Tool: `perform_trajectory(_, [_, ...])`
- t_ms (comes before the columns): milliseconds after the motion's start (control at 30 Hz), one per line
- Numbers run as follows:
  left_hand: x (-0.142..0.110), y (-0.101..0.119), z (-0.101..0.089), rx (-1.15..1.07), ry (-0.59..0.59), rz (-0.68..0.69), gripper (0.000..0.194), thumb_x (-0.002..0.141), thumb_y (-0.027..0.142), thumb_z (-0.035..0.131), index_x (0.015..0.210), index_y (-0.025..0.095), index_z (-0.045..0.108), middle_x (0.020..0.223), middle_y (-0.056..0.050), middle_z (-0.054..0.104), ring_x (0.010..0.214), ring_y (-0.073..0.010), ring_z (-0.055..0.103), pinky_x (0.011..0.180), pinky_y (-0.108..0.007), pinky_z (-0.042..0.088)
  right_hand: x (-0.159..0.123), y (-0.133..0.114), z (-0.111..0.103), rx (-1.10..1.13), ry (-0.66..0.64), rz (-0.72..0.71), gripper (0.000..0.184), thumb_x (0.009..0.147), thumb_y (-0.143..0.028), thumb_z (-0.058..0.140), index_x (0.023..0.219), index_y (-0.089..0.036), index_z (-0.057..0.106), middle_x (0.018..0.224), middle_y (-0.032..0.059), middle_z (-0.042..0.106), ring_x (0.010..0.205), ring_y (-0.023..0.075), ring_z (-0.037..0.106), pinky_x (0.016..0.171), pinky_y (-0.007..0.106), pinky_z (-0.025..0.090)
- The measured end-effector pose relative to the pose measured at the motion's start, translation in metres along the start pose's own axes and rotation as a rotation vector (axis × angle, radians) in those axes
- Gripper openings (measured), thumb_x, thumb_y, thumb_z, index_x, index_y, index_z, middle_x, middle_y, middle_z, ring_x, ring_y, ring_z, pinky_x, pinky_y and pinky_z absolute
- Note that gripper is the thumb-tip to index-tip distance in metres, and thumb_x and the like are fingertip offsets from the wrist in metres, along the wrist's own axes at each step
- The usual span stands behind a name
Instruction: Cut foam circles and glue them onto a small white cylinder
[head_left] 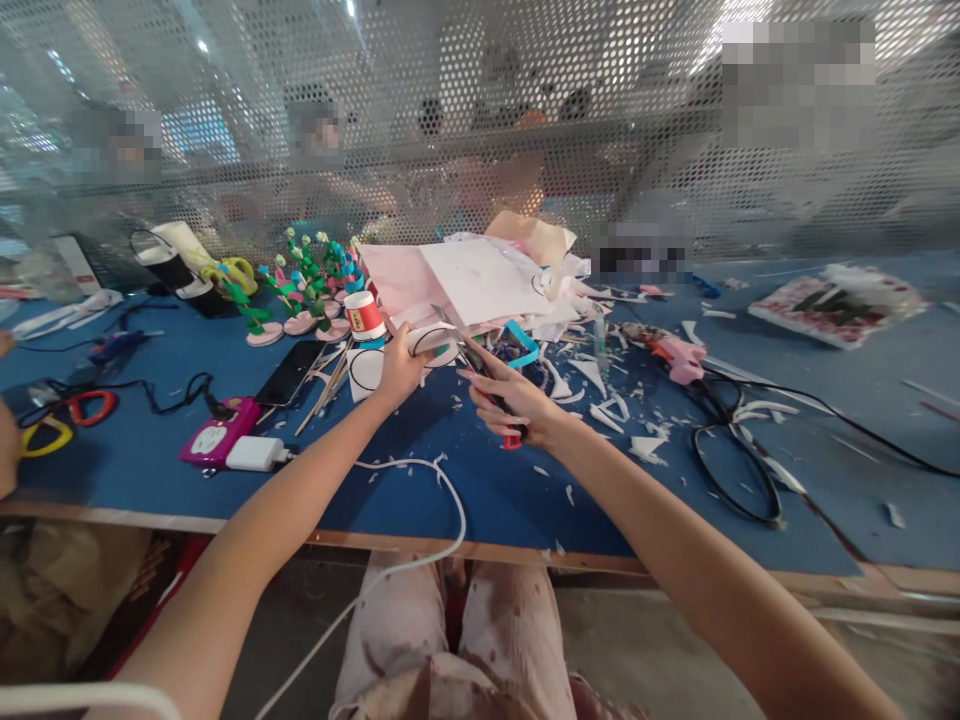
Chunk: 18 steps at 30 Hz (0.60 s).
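My left hand (pixel 401 368) pinches a white paper piece (pixel 433 340) with a black drawn outline, held above the blue table (pixel 487 490). My right hand (pixel 510 400) is closed round red-handled scissors (pixel 480 375), whose blades point up and left into the paper piece. Just behind lies a heap of white and pink paper sheets (pixel 465 280). White paper scraps (pixel 600 400) are scattered to the right of my right hand.
Left of my hands: a black phone (pixel 289 372), a pink power bank (pixel 217 432) with white plug, green paper flowers (pixel 300 280), a red-and-white cup (pixel 364 316). A pink glue gun (pixel 679 355) and black cables (pixel 739 450) lie right. People sit behind a perforated screen (pixel 525 120).
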<state>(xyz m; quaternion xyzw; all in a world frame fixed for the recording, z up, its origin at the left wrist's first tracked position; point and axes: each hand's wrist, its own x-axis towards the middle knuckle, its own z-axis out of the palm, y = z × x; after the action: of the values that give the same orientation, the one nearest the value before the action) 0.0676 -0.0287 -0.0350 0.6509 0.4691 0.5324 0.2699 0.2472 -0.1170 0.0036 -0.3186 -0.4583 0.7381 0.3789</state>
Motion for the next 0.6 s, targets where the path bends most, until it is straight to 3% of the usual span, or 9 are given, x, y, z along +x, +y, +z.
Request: perform_trajectory(600, [-0.007,0.018,0.0,0.047,-0.048,-0.012,0.029,0.063,0.012,0.068,0.073,0.021,0.042,0.063,0.005,0.051,0.06,-0.0138,0.05,0.06,-0.027,0.039,-0.002,-0.001,0.002,0.0,0.009,-0.001,0.08,0.091,-0.018,0.047,0.154,-0.033,0.001,0.045,-0.0132,0.038,0.027,0.0043,0.023,0.028,0.012,0.026])
